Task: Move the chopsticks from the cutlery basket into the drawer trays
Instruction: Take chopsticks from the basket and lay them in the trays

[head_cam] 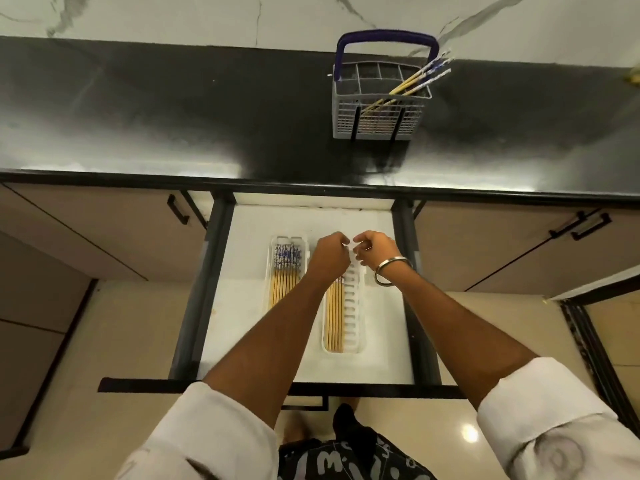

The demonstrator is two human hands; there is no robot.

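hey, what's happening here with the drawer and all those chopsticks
A person is sorting chopsticks into two white trays in an open drawer. The left tray already looks full of them. Both hands, the left hand and the right hand, meet over the far end of the right tray, which holds chopsticks only along its left side. What the fingers hold is hidden. A few more chopsticks still stand in the cutlery basket on the black countertop.
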